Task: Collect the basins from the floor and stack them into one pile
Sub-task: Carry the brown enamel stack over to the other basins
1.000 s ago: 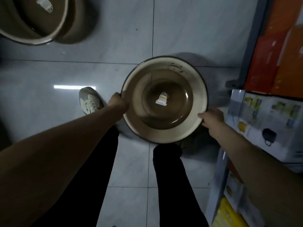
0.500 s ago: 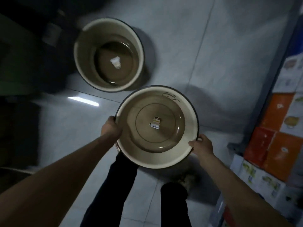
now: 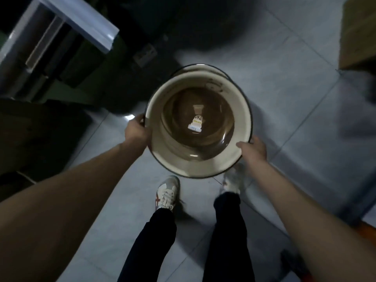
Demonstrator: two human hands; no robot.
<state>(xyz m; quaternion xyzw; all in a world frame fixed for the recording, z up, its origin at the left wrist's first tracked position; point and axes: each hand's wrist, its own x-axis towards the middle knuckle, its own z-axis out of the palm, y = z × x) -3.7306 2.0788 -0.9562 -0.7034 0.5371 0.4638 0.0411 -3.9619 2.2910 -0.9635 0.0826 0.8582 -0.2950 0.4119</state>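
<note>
I hold a round enamel basin (image 3: 195, 165), cream inside with a brown bottom, a dark rim and a small sticker (image 3: 196, 124) in the middle. My left hand (image 3: 137, 131) grips its left rim. On the lower right rim, my right hand (image 3: 252, 149) does the same. Just beyond its far edge shows the rim of a second basin (image 3: 203, 66), almost wholly hidden underneath. I cannot tell whether the two basins touch.
The grey tiled floor (image 3: 295, 110) spreads to the right. Dark green furniture (image 3: 67, 78) and a pale metal shelf edge (image 3: 81, 23) fill the upper left. A power strip (image 3: 145, 53) lies behind the basins. A cardboard box (image 3: 358, 31) stands top right. My white shoes (image 3: 165, 192) are below the basin.
I have carried the basin to the left and forward, over the basin that stood on the floor. That basin is now almost covered. Both hands keep their grip on the rim.
</note>
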